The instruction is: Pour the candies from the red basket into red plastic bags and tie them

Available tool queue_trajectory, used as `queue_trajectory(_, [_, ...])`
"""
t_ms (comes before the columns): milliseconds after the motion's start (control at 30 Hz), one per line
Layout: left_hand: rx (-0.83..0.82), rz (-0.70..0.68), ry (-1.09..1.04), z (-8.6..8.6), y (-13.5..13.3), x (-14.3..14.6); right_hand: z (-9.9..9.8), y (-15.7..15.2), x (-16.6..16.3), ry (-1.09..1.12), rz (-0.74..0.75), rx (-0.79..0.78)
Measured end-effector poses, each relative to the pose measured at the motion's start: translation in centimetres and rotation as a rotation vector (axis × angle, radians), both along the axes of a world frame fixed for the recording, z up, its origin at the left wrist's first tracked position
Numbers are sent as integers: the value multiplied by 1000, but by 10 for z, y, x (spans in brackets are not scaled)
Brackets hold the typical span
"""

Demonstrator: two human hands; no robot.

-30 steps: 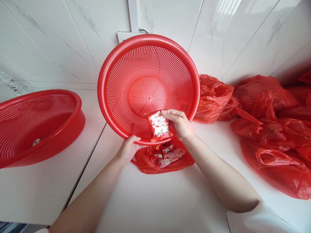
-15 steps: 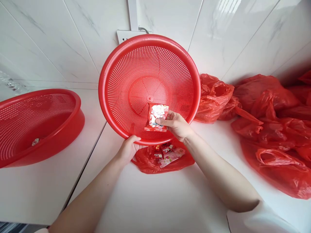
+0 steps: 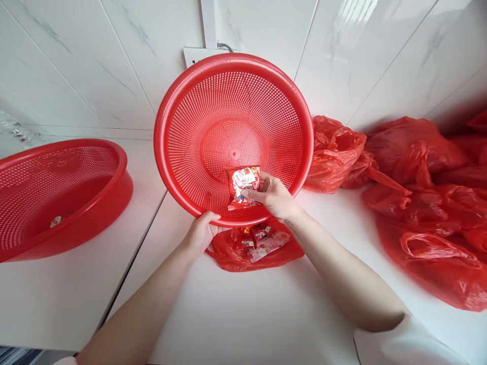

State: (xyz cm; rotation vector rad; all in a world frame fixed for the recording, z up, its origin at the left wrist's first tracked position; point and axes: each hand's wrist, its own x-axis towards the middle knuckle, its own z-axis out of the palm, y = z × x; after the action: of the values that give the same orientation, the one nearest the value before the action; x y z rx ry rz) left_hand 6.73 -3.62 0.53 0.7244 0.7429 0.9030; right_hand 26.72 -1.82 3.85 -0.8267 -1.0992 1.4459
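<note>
A round red plastic basket [image 3: 279,86] with many small holes is tilted up, its inside facing me. My left hand [image 3: 200,234] grips its lower rim, thumb over the edge. My right hand [image 3: 277,197] pinches a red and white snack packet [image 3: 243,183] in front of the basket's lower inside. Beneath the rim lies an opened red plastic bag [image 3: 228,256] with several small red packets [image 3: 262,231] and a pink-white packet [image 3: 269,247] in it. The basket partly hides this bag.
A second red basket [image 3: 97,215] stands at the left with a small packet [image 3: 56,221] inside. Several red plastic bags [image 3: 429,208] are heaped on the right of the white table [image 3: 243,314]. Behind are a tiled wall [image 3: 361,61] and a socket strip [image 3: 192,55].
My right hand has lowered slightly, and the snack packet in it has shifted a little down and turned. My left hand and the basket have hardly moved.
</note>
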Motion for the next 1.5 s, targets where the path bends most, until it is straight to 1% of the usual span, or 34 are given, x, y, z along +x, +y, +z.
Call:
queue_trajectory(133, [7, -2, -5, -1, 1, -1, -1, 1, 1, 36, 22, -37])
queue_trajectory(267, [8, 5, -14, -2, 1, -1, 1, 0, 0, 84, 93, -143])
queue_trajectory(367, [11, 15, -11, -2, 1, -1, 2, -1, 0, 67, 127, -172])
queue_trajectory(467, [6, 11, -11, -2, 1, 0, 2, -1, 0, 12, 151, -146])
queue_trajectory(600, [-3, 7, -13, -1, 1, 0, 4, -2, -1, -74, 167, -70])
queue_trajectory(667, [-3, 9, -11, -1, 1, 0, 8, -4, 3, -89, 182, -22])
queue_trajectory(733, [8, 20, -10, -1, 1, -1, 14, -6, 11, -113, 245, 15])
queue_trajectory(800, [19, 56, 0, 0, 2, -2, 24, -8, 24, -214, 376, 42])
queue_trajectory(833, [18, 82, 13, 1, 2, -2, 29, -10, 30, -308, 452, 61])
queue_trajectory(933, [16, 138, 35, 4, 4, -4, 46, -17, 45, -670, 661, 163])
queue_trajectory(1000, [54, 155, 13, 7, 4, -4, 53, -21, 48, -891, 714, 207])
queue_trajectory(1033, [79, 169, -1, 9, 4, -4, 55, -23, 47, -989, 682, 217])
queue_trajectory(1067, [99, 186, -10, 10, 4, -4, 56, -25, 46, -1076, 603, 230])
queue_trajectory(1133, [122, 222, -15, 12, 4, -4, 55, -27, 43, -1195, 363, 285])
queue_trajectory(1167, [125, 236, -18, 13, 3, -4, 54, -28, 43, -1221, 249, 323])
queue_trajectory(1200, [125, 246, -21, 14, 3, -4, 53, -29, 44, -1231, 166, 353])
queue_trajectory(1233, [124, 252, -24, 15, 3, -4, 51, -29, 45, -1235, 112, 368])
queue_trajectory(1333, [113, 238, -31, 19, 1, -5, 46, -27, 50, -1270, 18, 368])
queue_trajectory(1433, [156, 144, -32, 21, 0, -6, 43, -22, 49, -1215, -112, 456])
queue_trajectory(1500, [245, 62, -32, 21, 1, -8, 44, -18, 46, -1110, -220, 538])
